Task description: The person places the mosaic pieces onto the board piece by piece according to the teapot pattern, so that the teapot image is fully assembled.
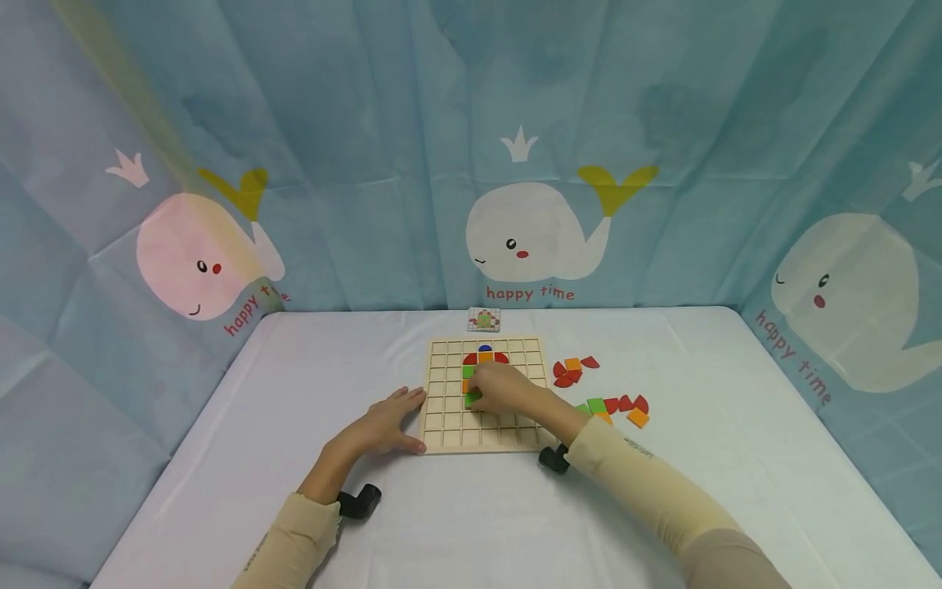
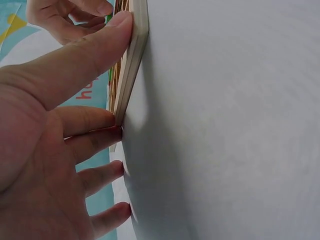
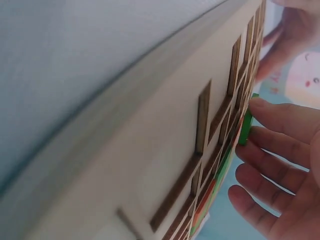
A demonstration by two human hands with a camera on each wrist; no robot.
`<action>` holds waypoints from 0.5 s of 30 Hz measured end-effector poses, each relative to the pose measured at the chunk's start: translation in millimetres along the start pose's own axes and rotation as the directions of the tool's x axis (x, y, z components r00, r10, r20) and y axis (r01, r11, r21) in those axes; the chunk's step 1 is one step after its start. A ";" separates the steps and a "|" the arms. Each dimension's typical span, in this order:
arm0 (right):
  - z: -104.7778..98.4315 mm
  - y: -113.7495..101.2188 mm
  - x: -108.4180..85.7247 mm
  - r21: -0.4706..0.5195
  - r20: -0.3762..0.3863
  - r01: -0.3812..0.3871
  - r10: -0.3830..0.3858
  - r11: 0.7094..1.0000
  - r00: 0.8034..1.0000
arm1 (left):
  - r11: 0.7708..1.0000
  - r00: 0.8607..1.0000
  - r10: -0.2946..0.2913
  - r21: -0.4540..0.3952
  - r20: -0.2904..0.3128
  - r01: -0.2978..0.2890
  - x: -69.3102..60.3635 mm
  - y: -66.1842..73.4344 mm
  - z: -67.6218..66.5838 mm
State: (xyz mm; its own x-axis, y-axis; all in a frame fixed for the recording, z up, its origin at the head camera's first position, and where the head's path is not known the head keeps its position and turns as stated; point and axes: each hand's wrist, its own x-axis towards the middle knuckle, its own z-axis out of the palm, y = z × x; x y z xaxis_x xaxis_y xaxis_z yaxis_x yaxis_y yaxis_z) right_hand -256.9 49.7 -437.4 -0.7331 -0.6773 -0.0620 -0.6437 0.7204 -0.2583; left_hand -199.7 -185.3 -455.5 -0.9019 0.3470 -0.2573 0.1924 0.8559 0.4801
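Observation:
A wooden grid board (image 1: 441,440) lies on the table, with green, orange, red and blue pieces set in its middle columns. The left hand (image 1: 383,424) rests at the board's left edge, its fingers spread and fairly straight; in the left wrist view its thumb and fingertips touch the board's side (image 2: 135,55). Over the board's middle, the right hand (image 1: 504,390) pinches a green piece (image 3: 246,125) between thumb and fingers, seen in the right wrist view. Part of the pieces in the board is hidden under the right hand.
Loose red and orange pieces (image 1: 573,365) lie right of the board, with more green, red and orange pieces (image 1: 638,418) nearer the right forearm. A small patterned card (image 1: 484,319) lies behind the board. A whale-print curtain (image 1: 412,164) surrounds the table.

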 end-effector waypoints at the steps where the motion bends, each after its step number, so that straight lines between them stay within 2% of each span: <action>1: 0.5 -0.8 0.6 -0.007 0.004 -0.001 0.001 1.000 1.000 | 1.000 1.000 -0.001 -0.001 0.001 0.001 0.0 -0.3 0.1; 15: 7.4 -0.4 7.3 -0.026 0.002 0.026 -0.026 0.999 1.000 | 1.000 1.000 -0.003 -0.007 -0.005 0.003 2.6 -2.7 2.1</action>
State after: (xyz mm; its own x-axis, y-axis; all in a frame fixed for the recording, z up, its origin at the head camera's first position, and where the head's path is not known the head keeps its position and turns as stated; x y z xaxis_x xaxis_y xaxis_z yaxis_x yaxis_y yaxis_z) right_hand -260.4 43.3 -444.8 -0.7160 -0.6958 -0.0569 -0.6678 0.7064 -0.2346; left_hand -201.8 -185.9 -459.2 -0.9043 0.3425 -0.2548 0.1870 0.8544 0.4848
